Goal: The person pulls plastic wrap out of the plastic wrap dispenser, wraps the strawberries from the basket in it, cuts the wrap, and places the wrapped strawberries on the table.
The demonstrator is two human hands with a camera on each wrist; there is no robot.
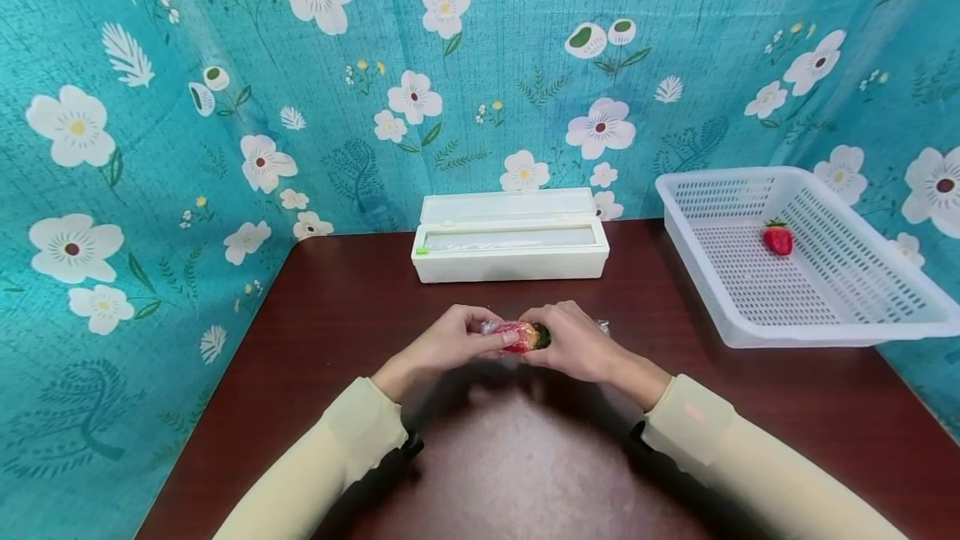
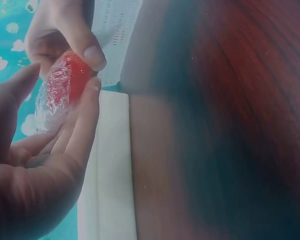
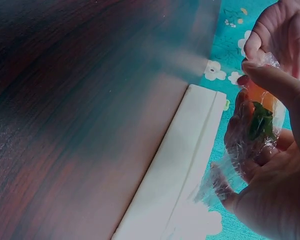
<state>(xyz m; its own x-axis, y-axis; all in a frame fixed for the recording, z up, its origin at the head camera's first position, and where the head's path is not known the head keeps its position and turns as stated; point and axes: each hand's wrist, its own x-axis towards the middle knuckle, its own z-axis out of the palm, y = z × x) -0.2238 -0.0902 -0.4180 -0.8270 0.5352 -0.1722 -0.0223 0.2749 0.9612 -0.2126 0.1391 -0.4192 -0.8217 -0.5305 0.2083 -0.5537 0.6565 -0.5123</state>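
Observation:
Both hands meet over the middle of the table around one strawberry, which is wrapped in clear cling film. Its green leaves point toward the right hand. My left hand holds the pointed end between thumb and fingers. At the leafy end, my right hand grips the fruit with its thumb and fingers, and a loose flap of film hangs past the fingers in the right wrist view. Part of the strawberry is hidden by the fingers.
A white cling film box with its lid raised stands behind the hands. To the right is a white perforated basket with a single strawberry inside. A flowered blue curtain hangs behind the dark red table.

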